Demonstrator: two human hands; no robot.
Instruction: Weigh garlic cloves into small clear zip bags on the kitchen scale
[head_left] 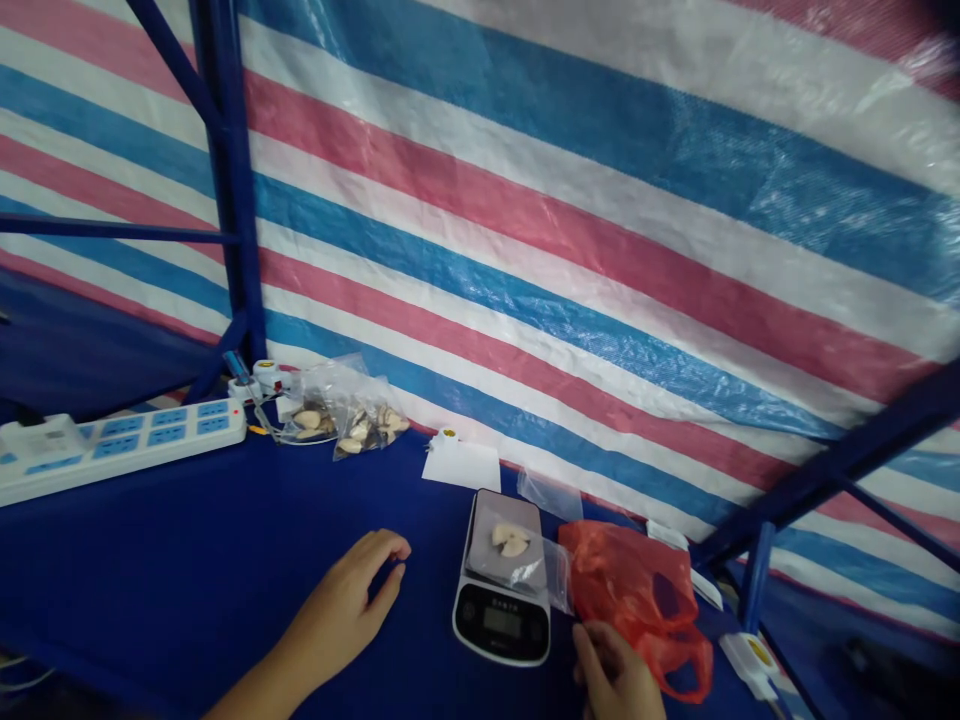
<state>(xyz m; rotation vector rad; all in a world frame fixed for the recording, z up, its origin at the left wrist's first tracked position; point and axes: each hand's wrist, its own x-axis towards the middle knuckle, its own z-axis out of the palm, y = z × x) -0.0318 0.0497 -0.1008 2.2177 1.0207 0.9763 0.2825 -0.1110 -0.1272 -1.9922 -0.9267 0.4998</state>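
Note:
My left hand (346,598) rests on the blue table (187,540), fingers loosely curled, holding nothing, a short way left of a small digital scale (504,590). On the scale lies a clear plastic bag (517,555) with a few pale slices inside. My right hand (616,672) sits at the bottom edge, right of the scale, with its fingers closed at the edge of a red plastic bag (637,590). What the fingers pinch is hard to make out.
Two clear bags of pale slices (341,415) lie at the back left beside a white power strip (112,445). A white card (461,465) and an empty clear bag (550,493) lie behind the scale. A striped tarp (562,200) and blue frame bars (229,180) enclose the table.

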